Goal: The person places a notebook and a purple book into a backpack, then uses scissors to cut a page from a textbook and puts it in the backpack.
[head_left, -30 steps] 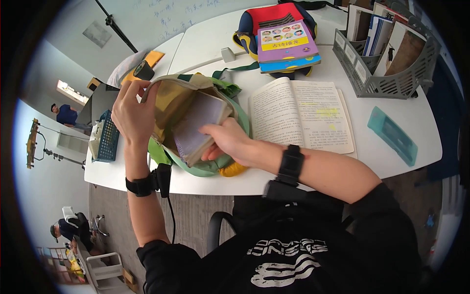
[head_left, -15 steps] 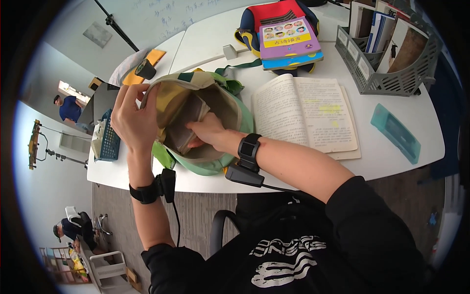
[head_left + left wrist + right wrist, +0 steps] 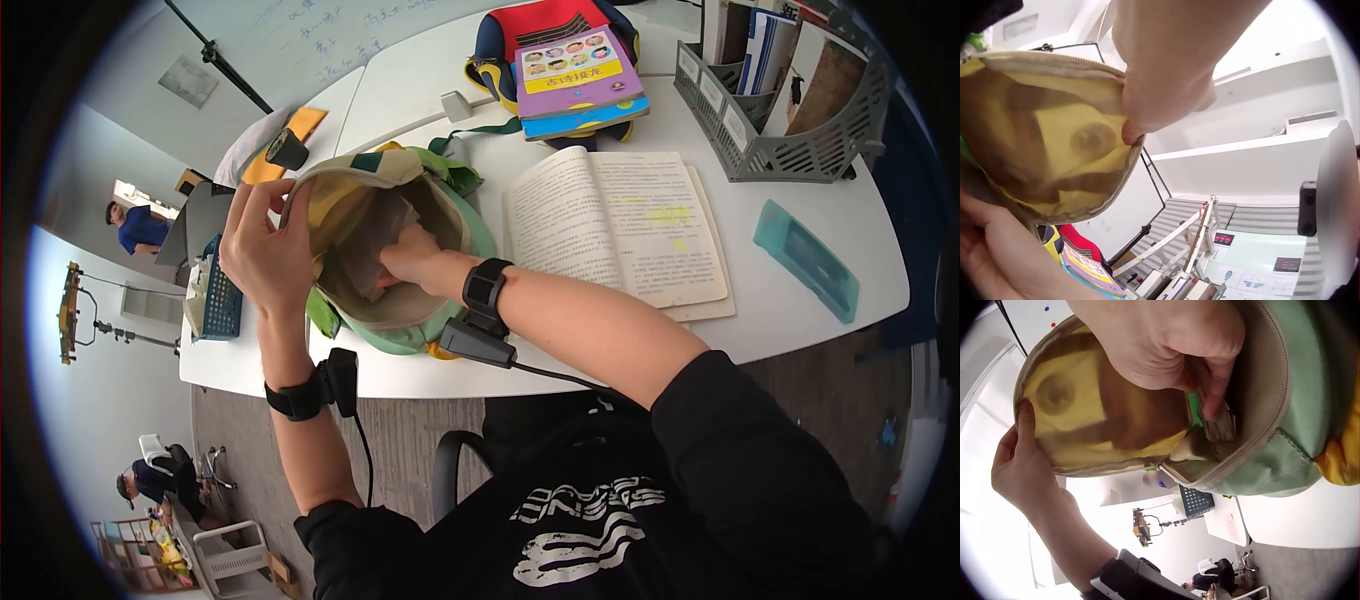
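Two bare hands work at the bag (image 3: 478, 235), which lies on the left part of the white table (image 3: 870, 230), left of the open book (image 3: 640, 230). The left hand (image 3: 265, 250) pinches the bag's flap (image 3: 1054, 125) at its zipped rim, thumb and fingers nearly closed on the fabric. The right hand (image 3: 412, 258) reaches inside and grips a paper bundle (image 3: 1221, 429), its fingers parted only by the bundle's thickness; how the hidden fingers lie, I cannot tell. That bundle sits within the bag, leaning toward the flap side. It looks moderately heavy for its size, bendable rather than stiff, with leaves that could splay or crease at the corners; a broad pinch across its full thickness, near a bound edge, should serve best. The bag seems light and soft, likely to sag unless held by its firmer zipped rim.
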The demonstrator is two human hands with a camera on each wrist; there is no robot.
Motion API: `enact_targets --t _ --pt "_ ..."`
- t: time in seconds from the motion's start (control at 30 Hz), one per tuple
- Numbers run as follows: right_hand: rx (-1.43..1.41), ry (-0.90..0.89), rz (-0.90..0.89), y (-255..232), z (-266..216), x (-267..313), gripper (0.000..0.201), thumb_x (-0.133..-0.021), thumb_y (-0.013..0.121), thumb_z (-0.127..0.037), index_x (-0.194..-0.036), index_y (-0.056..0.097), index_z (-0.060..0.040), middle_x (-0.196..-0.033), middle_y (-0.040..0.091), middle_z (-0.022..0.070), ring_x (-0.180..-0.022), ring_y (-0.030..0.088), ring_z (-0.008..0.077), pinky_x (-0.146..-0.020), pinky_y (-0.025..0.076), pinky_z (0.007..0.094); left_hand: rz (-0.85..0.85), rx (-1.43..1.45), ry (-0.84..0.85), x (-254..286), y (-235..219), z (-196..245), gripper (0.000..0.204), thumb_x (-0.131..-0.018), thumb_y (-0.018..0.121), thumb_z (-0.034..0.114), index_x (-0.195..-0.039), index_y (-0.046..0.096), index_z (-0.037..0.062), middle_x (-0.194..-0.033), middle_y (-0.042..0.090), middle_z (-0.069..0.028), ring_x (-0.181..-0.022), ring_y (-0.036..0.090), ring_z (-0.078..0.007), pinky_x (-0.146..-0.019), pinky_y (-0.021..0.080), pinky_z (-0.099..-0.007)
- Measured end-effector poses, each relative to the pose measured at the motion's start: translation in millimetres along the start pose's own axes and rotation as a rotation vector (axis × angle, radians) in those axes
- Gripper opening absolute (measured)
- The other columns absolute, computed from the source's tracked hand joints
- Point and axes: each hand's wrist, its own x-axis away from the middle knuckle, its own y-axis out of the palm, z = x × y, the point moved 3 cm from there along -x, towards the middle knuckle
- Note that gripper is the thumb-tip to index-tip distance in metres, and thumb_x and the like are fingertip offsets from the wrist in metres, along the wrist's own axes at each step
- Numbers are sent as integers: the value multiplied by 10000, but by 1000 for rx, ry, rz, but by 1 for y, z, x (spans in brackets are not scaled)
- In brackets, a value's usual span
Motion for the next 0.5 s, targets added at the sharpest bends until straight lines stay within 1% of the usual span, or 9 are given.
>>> enact_targets --t 0.1,0.17,0.2,0.27,0.3,0.37,0.4,0.43,0.5 --pt "16 23 -48 1 -4 -6 505 -924 588 -55 -1354 427 153 -1315 556 219 -910 733 283 -747 620 320 -14 6 -5 0 2 1 139 -802 812 117 -852 715 31 -688 544 2 -537 373 -84 -507 302 -255" --pt "79 45 -170 4 -3 -11 519 -921 613 -78 -1350 432 152 -1312 559 221 -920 728 274 -753 614 316 -26 10 -8 1 5 1 141 -802 812 120 -854 715 30 -688 548 3 -537 373 -84 -508 302 -256" --pt "78 45 -168 1 -2 -12 519 -921 613 -78 -1350 432 152 -1312 559 221 -920 728 274 -753 614 316 -40 7 -38 2 8 -3 145 -801 814 122 -855 716 30 -686 549 4 -536 373 -84 -507 302 -255" --pt "291 64 -148 -8 -15 5 443 -870 668 -124 -1183 569 173 -1151 653 258 -872 736 281 -700 603 338 -52 6 -70 4 10 -8 148 -801 815 124 -857 717 29 -685 549 6 -536 373 -84 -506 302 -255" --pt "296 66 -147 -13 -23 14 443 -870 668 -124 -1183 569 173 -1151 653 258 -872 736 281 -700 603 338 -50 12 -76 5 11 -10 148 -800 816 126 -853 717 30 -681 543 4 -536 371 -82 -505 302 -254" --pt "374 144 -222 -23 -42 42 541 -909 689 -204 -1267 519 165 -1251 605 240 -921 723 253 -785 590 311 -45 16 -97 9 12 -14 148 -800 818 127 -850 716 31 -677 538 3 -536 370 -80 -504 302 -253" --pt "441 131 -257 -27 -52 52 540 -909 705 -257 -1217 565 165 -1128 669 234 -925 720 248 -805 578 305 -30 22 -92 9 11 -15 146 -803 815 125 -844 713 29 -676 537 3 -536 369 -77 -503 300 -250" --pt "446 136 -257 -34 -55 60 540 -909 705 -257 -1217 565 165 -1128 669 234 -925 720 248 -805 578 305 -15 27 -86 10 11 -16 145 -807 813 123 -838 709 27 -675 536 3 -536 367 -74 -502 298 -248" --pt "462 19 -407 -44 -67 77 550 -914 707 -282 -1196 575 170 -1038 700 218 -919 721 241 -819 577 307 -22 56 -103 16 11 -19 148 -809 810 119 -837 700 24 -669 536 1 -537 366 -68 -501 298 -245"
